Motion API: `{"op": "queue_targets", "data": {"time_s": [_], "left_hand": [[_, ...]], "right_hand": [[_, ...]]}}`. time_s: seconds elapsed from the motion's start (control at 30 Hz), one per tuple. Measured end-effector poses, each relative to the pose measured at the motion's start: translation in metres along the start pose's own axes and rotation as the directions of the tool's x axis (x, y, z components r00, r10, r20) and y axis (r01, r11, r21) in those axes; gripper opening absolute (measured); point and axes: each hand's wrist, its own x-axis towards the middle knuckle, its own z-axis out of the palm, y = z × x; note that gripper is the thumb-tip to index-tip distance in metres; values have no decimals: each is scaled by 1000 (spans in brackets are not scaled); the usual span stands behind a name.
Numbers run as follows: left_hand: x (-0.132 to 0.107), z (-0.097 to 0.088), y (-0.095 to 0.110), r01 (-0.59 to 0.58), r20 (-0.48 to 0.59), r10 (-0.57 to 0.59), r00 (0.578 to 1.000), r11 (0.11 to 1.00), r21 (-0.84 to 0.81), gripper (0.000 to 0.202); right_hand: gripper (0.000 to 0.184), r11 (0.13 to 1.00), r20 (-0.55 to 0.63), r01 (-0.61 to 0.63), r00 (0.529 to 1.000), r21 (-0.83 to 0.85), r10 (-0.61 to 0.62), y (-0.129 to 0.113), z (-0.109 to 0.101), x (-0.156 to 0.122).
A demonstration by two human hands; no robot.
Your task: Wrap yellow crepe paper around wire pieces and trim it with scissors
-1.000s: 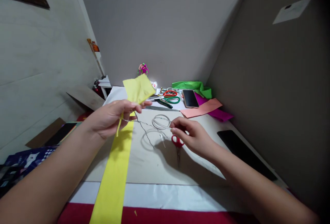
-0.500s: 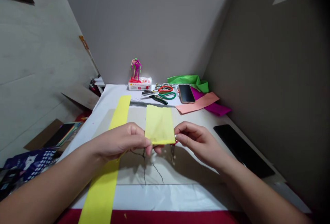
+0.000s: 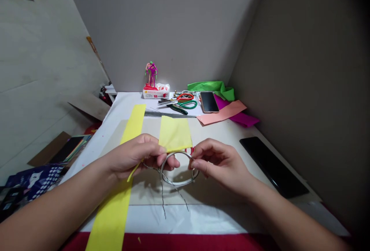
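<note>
My left hand (image 3: 141,152) is closed, its thumb at the lower left corner of a small yellow paper piece (image 3: 175,133). From under its fingers comes a dark twisted wire (image 3: 162,195) with two loose ends hanging down and a thin yellow strip (image 3: 134,170) near it. With thumb and fingertips, my right hand (image 3: 215,160) pinches the right side of a thin silvery ring (image 3: 176,184), which looks like a narrow roll of clear tape. The ring's left side overlaps the wire. Whether they touch, I cannot tell.
A long yellow paper strip (image 3: 111,208) lies on the left. Behind are scissors (image 3: 185,104), a bundle of wires (image 3: 167,115), a phone (image 3: 209,101), coloured paper (image 3: 222,113) and a small figure on a box (image 3: 156,93). A dark slab (image 3: 271,166) lies at right.
The silvery ring now shows its round face below the yellow paper. The paper's lower edge has risen in view, and my right hand has turned slightly. The wire ends have shifted lower.
</note>
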Motion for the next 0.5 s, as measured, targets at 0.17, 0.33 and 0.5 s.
{"op": "queue_targets", "data": {"time_s": [0.17,0.33,0.5], "left_hand": [[4,-6,-3,10,29,-10,1000,1000,-2,25],[6,-6,-7,-4,153,4,988,1000,2,23],[0,16,-7,-94,173,59,983,974,206,25]], "right_hand": [[12,997,7,25,1000,-73,-24,1,1,-2],[6,977,-21,125,991,-171,-131,5,2,-2],[9,974,-40,159,985,-164,-167,5,1,-1]]}}
